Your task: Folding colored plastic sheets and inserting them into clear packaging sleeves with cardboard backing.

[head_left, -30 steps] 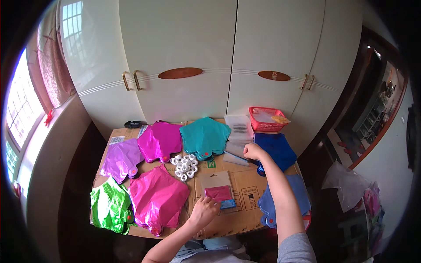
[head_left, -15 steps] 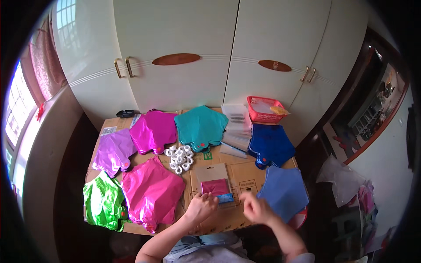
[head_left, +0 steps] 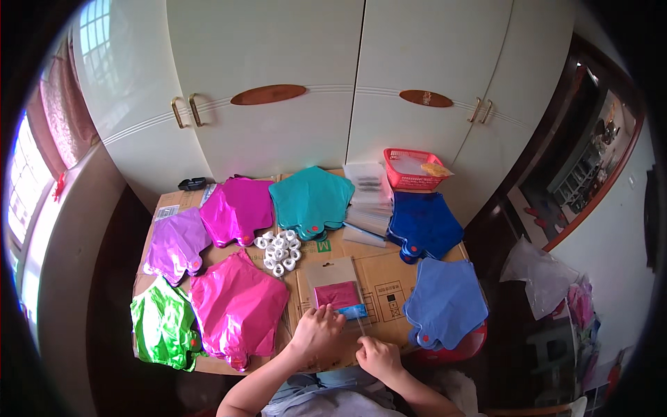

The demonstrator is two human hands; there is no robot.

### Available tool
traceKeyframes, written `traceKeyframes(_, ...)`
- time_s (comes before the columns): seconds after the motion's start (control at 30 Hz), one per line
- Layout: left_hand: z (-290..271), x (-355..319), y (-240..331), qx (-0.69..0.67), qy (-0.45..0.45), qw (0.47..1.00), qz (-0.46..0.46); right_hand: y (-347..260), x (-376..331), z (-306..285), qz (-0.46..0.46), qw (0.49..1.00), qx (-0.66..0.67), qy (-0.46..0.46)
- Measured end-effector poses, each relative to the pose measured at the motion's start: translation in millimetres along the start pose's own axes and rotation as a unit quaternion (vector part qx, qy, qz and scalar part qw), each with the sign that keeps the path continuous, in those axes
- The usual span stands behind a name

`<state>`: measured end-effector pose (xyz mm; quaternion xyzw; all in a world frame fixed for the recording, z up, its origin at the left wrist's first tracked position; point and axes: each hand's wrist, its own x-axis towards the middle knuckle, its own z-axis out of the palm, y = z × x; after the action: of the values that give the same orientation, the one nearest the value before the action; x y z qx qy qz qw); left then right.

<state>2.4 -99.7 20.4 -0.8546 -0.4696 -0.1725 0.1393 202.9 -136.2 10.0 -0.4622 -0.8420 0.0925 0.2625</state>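
A clear plastic bag [head_left: 325,273] with a hang hole lies at the middle of the cardboard-covered table. Inside it are a folded magenta foil piece [head_left: 338,295] and a blue strip [head_left: 353,311]. My left hand [head_left: 317,331] rests over the bag's lower left part, fingers bent and closed on its edge. At the bag's lower right corner my right hand [head_left: 379,357] is closed, thumb and forefinger pinched on the clear film. The bag's lower edge is partly hidden by my hands. White rings of ribbon or tape [head_left: 279,251] lie in a heap to the upper left.
Stacks of foil sheets ring the table: green [head_left: 163,323], pink [head_left: 240,306], lilac [head_left: 177,240], magenta [head_left: 237,207], teal [head_left: 313,200], dark blue [head_left: 426,224] and light blue [head_left: 447,300]. Clear bags [head_left: 368,219] and a red basket [head_left: 415,182] stand at the back.
My right hand has moved left and down, from the right of the bag to its lower right corner. My left hand stays on the bag. The whole view has shifted slightly.
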Motion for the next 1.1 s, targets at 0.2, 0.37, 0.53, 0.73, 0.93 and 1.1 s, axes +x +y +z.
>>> traceKeyframes(0.2,-4,0,1,-0.018,-0.019,1.000,0.011,8,17,4,0.011,0.997,-0.070,-0.012)
traceKeyframes(0.37,-7,-1,0,-0.015,-0.016,1.000,0.016,21,48,-5,-0.021,0.995,-0.095,-0.033)
traceKeyframes(0.53,-10,2,-3,-0.056,-0.069,0.996,-0.018,50,58,-17,-0.114,0.988,-0.009,-0.107)
traceKeyframes(0.73,6,0,-12,-0.111,-0.067,0.991,-0.015,75,66,-28,-0.202,0.964,0.057,-0.165)
traceKeyframes(0.93,12,-3,-14,-0.130,-0.049,0.990,-0.015,70,70,-20,-0.209,0.973,0.056,-0.076)
traceKeyframes(1.1,9,-3,-11,-0.082,-0.053,0.995,0.000,67,72,-10,-0.190,0.979,0.067,-0.024)
